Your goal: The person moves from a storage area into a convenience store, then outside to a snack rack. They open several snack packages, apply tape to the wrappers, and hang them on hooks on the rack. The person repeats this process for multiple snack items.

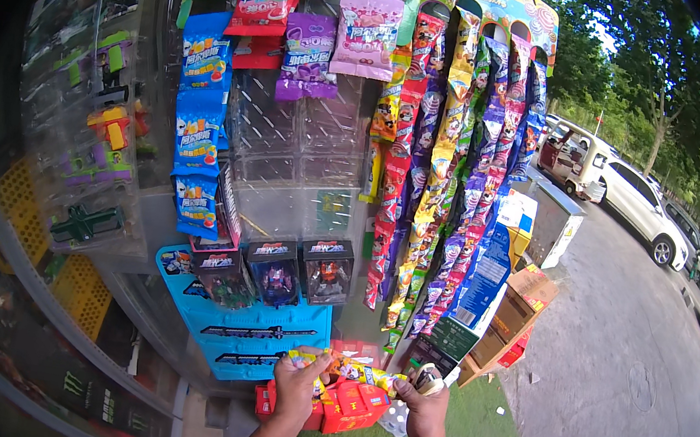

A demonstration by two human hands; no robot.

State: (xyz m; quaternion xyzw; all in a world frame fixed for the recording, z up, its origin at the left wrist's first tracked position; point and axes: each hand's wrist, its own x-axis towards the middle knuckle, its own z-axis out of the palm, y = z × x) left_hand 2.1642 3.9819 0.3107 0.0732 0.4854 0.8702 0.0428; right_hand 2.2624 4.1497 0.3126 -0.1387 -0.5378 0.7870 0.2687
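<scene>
Between my two hands stretches a strip of yellow and orange candy packets (364, 372). My left hand (298, 386) pinches one end, with more yellow wrapper showing under the fingers. At the other end my right hand (425, 406) grips the strip and also holds a pale round object (429, 377), perhaps a roll of tape. Above the hands, long strips of lollipops (449, 132) in red, yellow, purple and blue hang from a printed card. Blue candy bags (198, 128) hang at the left of a second card, with red, purple and pink bags (367, 34) near its top.
Red boxes (356, 409) lie below my hands. Boxed toy figures (326, 271) sit on a blue display rack (269, 340). Cardboard cartons (512, 310) are stacked at the right beside a grey metal cabinet (556, 224). Glass doors (132, 336) stand left; parked vehicles (631, 200) line the road.
</scene>
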